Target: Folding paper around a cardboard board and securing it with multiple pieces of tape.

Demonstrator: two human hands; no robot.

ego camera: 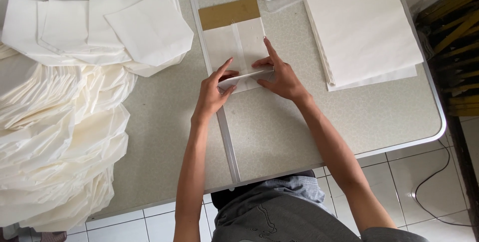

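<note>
My left hand (212,92) and right hand (279,75) both press on a white sheet (234,52) lying at the middle of the table (279,132), over its centre seam. The sheet's near edge is folded up, and I pinch that fold (244,76) between thumb and fingers of each hand, the left at its left end, the right at its right end with the forefinger stretched flat along the sheet. A brown card (229,12) sticks out past the sheet's far edge. A stack of flat white paper (364,27) lies to my right, folded bags (105,27) to the far left, and a heap of bags (55,142) at my left.
</note>
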